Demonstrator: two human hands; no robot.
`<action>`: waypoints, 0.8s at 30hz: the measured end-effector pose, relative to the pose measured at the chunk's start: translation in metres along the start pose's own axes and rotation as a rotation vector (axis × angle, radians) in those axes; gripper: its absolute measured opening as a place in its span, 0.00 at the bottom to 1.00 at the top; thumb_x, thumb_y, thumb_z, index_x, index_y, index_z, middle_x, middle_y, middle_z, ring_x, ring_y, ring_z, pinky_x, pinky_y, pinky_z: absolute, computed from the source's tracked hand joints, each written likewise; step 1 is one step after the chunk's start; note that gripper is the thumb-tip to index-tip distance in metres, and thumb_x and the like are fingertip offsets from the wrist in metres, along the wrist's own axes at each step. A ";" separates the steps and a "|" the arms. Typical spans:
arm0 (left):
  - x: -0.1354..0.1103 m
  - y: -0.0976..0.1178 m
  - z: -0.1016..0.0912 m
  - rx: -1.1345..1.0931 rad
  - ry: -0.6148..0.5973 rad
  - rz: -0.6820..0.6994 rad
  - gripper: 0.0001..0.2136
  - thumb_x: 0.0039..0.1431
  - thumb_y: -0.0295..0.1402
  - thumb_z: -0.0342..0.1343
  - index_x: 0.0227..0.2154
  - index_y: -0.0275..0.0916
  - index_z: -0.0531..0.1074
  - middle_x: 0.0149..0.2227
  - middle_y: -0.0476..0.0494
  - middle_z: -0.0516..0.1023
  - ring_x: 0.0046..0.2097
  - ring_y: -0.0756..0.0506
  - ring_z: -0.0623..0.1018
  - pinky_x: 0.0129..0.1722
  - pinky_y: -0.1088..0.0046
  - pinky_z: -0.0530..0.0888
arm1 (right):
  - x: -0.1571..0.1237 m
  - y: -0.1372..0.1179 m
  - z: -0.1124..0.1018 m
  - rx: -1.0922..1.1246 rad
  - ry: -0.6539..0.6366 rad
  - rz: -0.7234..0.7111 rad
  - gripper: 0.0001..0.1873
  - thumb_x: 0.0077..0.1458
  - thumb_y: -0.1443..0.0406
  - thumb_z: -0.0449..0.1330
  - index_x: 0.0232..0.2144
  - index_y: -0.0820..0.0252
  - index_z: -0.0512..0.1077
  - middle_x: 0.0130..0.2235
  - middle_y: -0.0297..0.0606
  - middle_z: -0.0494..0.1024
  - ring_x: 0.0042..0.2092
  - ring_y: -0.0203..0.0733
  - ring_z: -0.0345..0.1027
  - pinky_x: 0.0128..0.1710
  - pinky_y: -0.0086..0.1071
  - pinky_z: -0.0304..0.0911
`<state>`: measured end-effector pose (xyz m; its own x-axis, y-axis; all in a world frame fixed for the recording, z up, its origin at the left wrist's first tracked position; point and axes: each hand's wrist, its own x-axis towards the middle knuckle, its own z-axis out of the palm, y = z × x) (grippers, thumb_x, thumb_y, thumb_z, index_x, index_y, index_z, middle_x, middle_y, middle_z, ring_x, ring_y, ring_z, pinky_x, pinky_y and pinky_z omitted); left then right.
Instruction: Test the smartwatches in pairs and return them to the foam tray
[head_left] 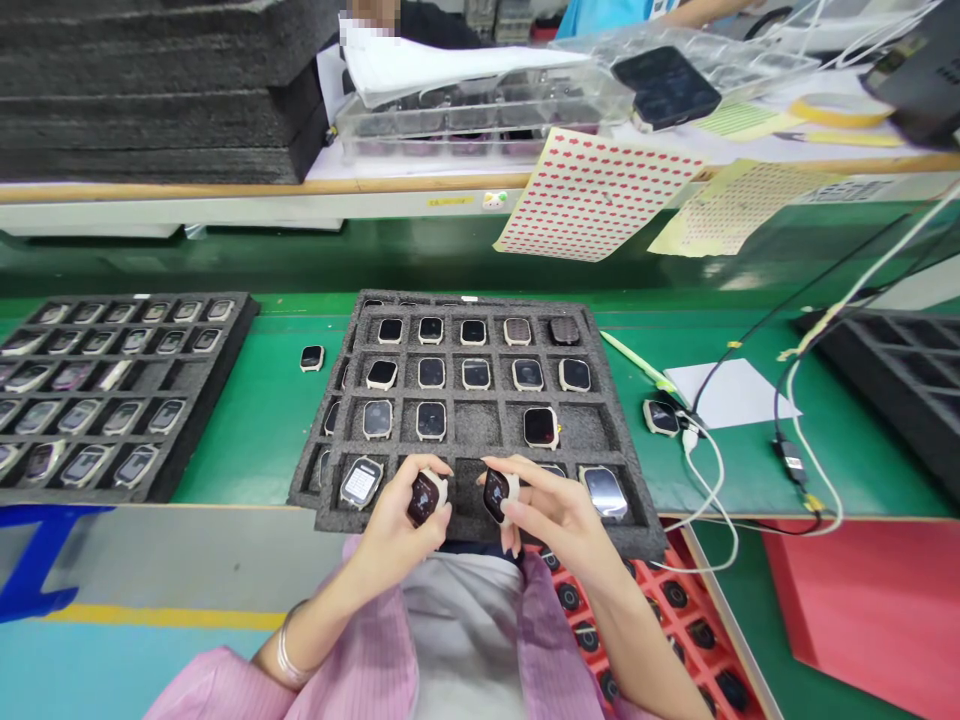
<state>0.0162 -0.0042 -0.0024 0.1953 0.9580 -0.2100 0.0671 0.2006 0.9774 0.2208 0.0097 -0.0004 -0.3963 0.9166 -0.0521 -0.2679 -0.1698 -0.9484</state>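
Observation:
A smartwatch body without a strap [425,497] is gripped in my left hand [401,525], its dark screen turned up and lit with a small picture. My right hand [559,510] holds a second smartwatch body [496,494] between thumb and fingers, its screen also lit. Both hands are over the front row of a black foam tray [480,422], whose pockets hold several more watch bodies. One watch with a bright white screen [361,483] lies left of my left hand. Another watch [604,492] sits right of my right hand, in the front corner.
Another foam tray of watches [161,375] lies at left, with a loose watch [312,357] beside it. On the right are a cabled watch [661,416], white paper [731,390] and cables. Below, a red tray [694,610] holds round dark parts. A shelf edge [300,188] crosses behind.

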 end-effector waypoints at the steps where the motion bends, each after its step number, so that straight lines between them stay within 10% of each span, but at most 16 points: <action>1: 0.000 0.000 0.000 -0.013 0.002 -0.001 0.13 0.56 0.27 0.53 0.44 0.42 0.62 0.29 0.55 0.63 0.20 0.56 0.65 0.17 0.81 0.64 | 0.000 0.000 0.000 -0.003 -0.003 -0.005 0.19 0.58 0.65 0.63 0.52 0.55 0.73 0.29 0.34 0.74 0.23 0.34 0.71 0.23 0.25 0.69; 10: 0.000 0.000 0.002 -0.042 -0.011 -0.018 0.14 0.58 0.27 0.52 0.46 0.42 0.61 0.26 0.57 0.63 0.19 0.55 0.67 0.17 0.82 0.68 | -0.002 0.001 -0.002 -0.001 -0.024 0.041 0.22 0.60 0.64 0.62 0.56 0.60 0.68 0.24 0.34 0.75 0.24 0.37 0.71 0.24 0.28 0.68; 16: 0.001 -0.003 0.001 -0.108 -0.080 0.002 0.20 0.57 0.28 0.56 0.51 0.45 0.60 0.34 0.52 0.66 0.25 0.54 0.71 0.21 0.81 0.72 | 0.002 0.002 -0.003 0.038 -0.056 0.047 0.21 0.63 0.64 0.58 0.58 0.53 0.65 0.46 0.42 0.75 0.28 0.35 0.72 0.25 0.27 0.69; 24: 0.003 0.000 -0.003 -0.323 -0.164 0.041 0.17 0.64 0.32 0.49 0.55 0.44 0.60 0.44 0.43 0.71 0.40 0.46 0.77 0.35 0.71 0.79 | 0.001 0.004 -0.002 0.026 0.000 0.052 0.23 0.62 0.65 0.58 0.59 0.53 0.63 0.44 0.42 0.76 0.27 0.33 0.70 0.21 0.25 0.66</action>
<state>0.0135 -0.0006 -0.0026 0.3470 0.9265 -0.1458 -0.2517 0.2417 0.9371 0.2210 0.0105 -0.0043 -0.4102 0.9063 -0.1016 -0.2696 -0.2269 -0.9359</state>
